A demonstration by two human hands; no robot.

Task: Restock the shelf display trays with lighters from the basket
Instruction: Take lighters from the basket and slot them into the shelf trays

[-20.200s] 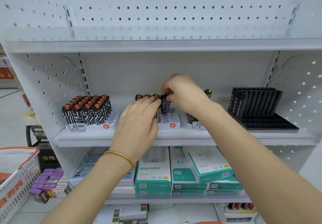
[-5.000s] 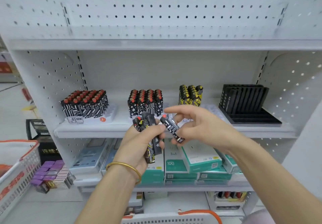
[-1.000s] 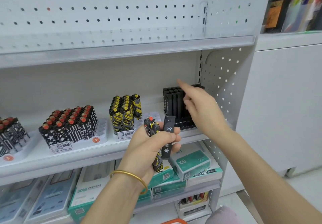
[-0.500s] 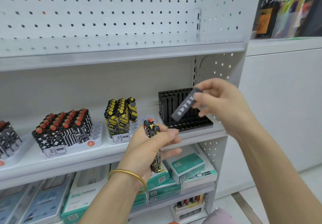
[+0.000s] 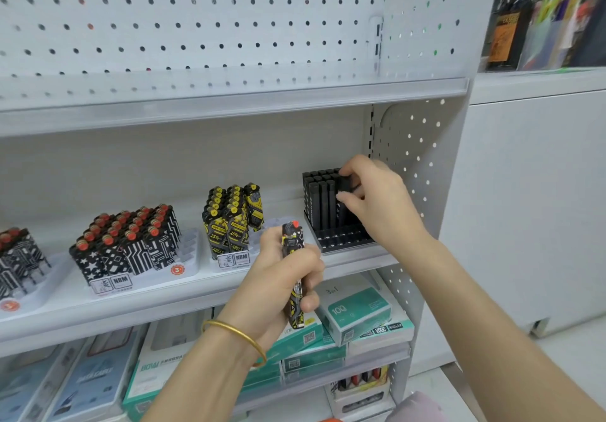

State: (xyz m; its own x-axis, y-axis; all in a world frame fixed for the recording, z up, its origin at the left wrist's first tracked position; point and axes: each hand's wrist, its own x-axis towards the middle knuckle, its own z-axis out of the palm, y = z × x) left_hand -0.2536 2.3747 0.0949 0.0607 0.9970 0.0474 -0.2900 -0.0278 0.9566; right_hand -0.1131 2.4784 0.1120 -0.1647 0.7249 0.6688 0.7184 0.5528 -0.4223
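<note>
The right hand (image 5: 377, 198) pinches a black lighter (image 5: 345, 184) upright, to slot it into the black tray (image 5: 344, 241). The left hand (image 5: 282, 277) grips spare patterned lighters (image 5: 292, 241).

At centre left, the white label card (image 5: 111, 285) fronting the tray of black-and-white lighters (image 5: 131, 244) reads "NBM", and the orange round sticker (image 5: 177, 270) beside it carries a "3". The second label card (image 5: 233, 260), under the yellow-and-black lighters (image 5: 226, 224), also reads "NBM"; the front lighters there show "25%" and, lower down, "ABELS". On the lower shelf, right of centre, a teal box (image 5: 357, 310) bears "100", with "3in1" on its white upper part and "VOOC" along its side. A teal carton (image 5: 154, 369) at lower centre shows "80W". Other print is too blurred to read
</note>
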